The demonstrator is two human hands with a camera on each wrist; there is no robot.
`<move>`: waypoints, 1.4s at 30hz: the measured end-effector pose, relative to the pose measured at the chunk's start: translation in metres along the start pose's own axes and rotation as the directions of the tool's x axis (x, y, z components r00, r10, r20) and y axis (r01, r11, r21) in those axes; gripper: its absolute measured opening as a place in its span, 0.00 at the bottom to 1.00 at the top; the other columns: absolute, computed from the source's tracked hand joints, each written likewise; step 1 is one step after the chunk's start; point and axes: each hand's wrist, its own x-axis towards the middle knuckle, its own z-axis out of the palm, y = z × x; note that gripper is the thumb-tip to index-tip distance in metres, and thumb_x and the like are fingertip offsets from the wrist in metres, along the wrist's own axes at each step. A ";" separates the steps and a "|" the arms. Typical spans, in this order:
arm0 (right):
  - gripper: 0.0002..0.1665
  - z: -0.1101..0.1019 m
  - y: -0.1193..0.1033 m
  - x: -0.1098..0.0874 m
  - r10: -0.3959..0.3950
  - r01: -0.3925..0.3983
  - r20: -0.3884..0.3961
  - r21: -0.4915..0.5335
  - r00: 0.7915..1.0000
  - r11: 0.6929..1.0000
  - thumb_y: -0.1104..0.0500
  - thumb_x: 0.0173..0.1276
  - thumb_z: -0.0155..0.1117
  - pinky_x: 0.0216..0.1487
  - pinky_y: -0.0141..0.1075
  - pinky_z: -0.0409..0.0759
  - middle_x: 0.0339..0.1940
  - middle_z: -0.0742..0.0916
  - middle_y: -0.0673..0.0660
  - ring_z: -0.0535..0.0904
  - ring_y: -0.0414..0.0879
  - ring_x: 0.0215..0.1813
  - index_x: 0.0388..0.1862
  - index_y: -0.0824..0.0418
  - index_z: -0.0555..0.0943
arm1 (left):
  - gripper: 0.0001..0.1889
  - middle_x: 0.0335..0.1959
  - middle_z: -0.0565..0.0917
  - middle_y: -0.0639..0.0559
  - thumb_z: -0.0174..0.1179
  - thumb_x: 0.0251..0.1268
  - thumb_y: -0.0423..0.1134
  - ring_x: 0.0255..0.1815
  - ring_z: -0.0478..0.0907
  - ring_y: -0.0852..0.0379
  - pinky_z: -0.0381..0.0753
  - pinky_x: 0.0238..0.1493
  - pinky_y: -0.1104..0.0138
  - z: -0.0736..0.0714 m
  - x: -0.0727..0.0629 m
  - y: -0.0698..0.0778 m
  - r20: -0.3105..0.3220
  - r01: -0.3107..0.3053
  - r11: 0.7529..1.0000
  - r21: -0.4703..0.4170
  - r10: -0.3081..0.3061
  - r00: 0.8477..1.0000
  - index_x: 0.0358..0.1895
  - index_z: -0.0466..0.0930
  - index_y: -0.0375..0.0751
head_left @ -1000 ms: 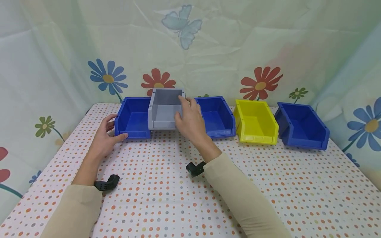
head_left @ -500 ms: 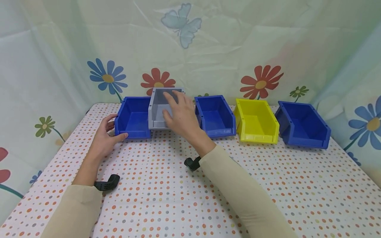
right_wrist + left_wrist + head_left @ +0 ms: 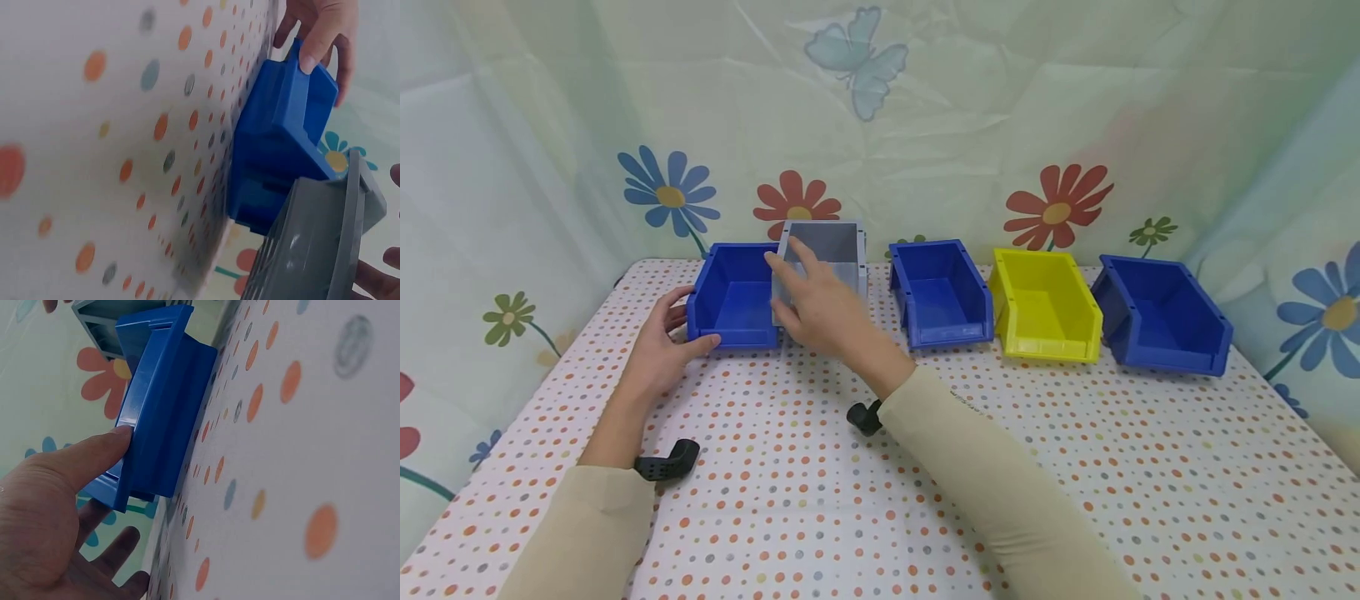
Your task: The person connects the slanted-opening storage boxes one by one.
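In the head view my left hand [image 3: 658,346] holds the front left corner of the leftmost blue storage bin [image 3: 741,308]. The thumb presses its front lip and the fingers lie along its left side; the left wrist view shows the thumb on the blue bin [image 3: 159,412] closely. A grey storage bin [image 3: 835,243] stands just right of it, its rim higher than the blue one's. Over the grey bin's front reaches my right hand [image 3: 823,308], fingers spread and pointing left, hiding part of it. In the right wrist view, some fingertips show beside the grey bin [image 3: 319,244].
Further right along the back stand another blue bin [image 3: 943,300], a yellow bin [image 3: 1047,304] and a third blue bin [image 3: 1165,317]. All open toward the front. A dotted cloth [image 3: 790,500] covers the table, with a flowered curtain [image 3: 940,125] behind.
My right hand has left the right side of the grey bin and moved left across its front, towards the leftmost blue bin. The left hand and the bins have stayed in place.
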 end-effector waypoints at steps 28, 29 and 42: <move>0.41 0.013 -0.006 0.009 0.050 -0.054 0.100 0.041 0.994 0.998 0.42 0.82 0.54 0.26 0.31 0.75 0.88 0.55 0.51 0.82 0.42 0.28 0.86 0.49 0.53 | 0.48 0.82 0.59 0.35 0.68 0.70 0.47 0.82 0.55 0.31 0.65 0.73 0.32 -0.003 -0.002 -0.002 0.016 0.002 1.000 0.010 -0.002 1.000 0.85 0.47 0.61; 0.41 0.013 -0.006 0.009 0.050 -0.054 0.096 0.037 0.994 0.998 0.42 0.82 0.54 0.27 0.31 0.76 0.88 0.55 0.51 0.83 0.43 0.29 0.86 0.49 0.53 | 0.48 0.82 0.59 0.35 0.68 0.70 0.47 0.82 0.55 0.31 0.65 0.74 0.32 -0.003 -0.002 -0.001 0.017 0.003 1.000 0.009 -0.003 1.000 0.85 0.47 0.61; 0.41 0.016 -0.006 0.006 0.063 -0.066 0.102 0.029 0.993 0.997 0.42 0.82 0.54 0.27 0.31 0.75 0.88 0.55 0.51 0.86 0.44 0.36 0.86 0.48 0.53 | 0.48 0.82 0.59 0.35 0.68 0.70 0.47 0.82 0.55 0.31 0.64 0.74 0.32 -0.001 -0.002 0.000 0.019 0.004 1.000 0.019 -0.004 1.000 0.85 0.46 0.61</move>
